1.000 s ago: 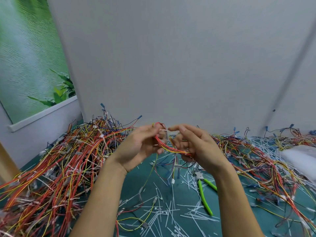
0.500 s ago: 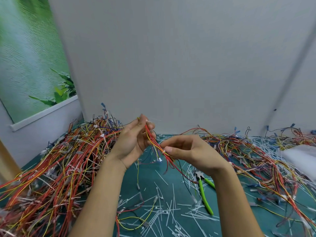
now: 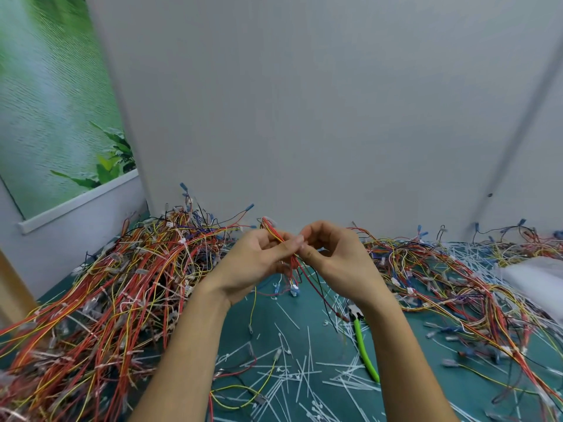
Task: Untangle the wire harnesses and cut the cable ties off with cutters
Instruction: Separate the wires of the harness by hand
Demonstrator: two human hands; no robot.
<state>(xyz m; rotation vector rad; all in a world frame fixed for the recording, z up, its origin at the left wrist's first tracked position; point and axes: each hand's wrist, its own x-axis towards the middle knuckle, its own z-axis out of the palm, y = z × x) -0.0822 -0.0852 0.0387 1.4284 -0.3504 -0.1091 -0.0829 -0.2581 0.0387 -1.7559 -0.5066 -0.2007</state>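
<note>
A wire pile (image 3: 122, 284) blocks my left, a looser tangle (image 3: 457, 284) my right, the wall (image 3: 304, 117) close behind. Between them the mat (image 3: 268, 324) lies open, bar cut ties (image 3: 304, 376) and cutters (image 3: 364, 348).

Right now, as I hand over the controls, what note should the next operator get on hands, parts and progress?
Left hand: grips a small wire harness, raised over the table.
Right hand: pinches the same harness close beside the left.
Cutters: lying on the green mat by the right forearm, in neither hand.
Done: many cut cable ties litter the mat.
Left: untangle this harness; the left pile shows ties on; the state of the right pile is unclear.
</note>
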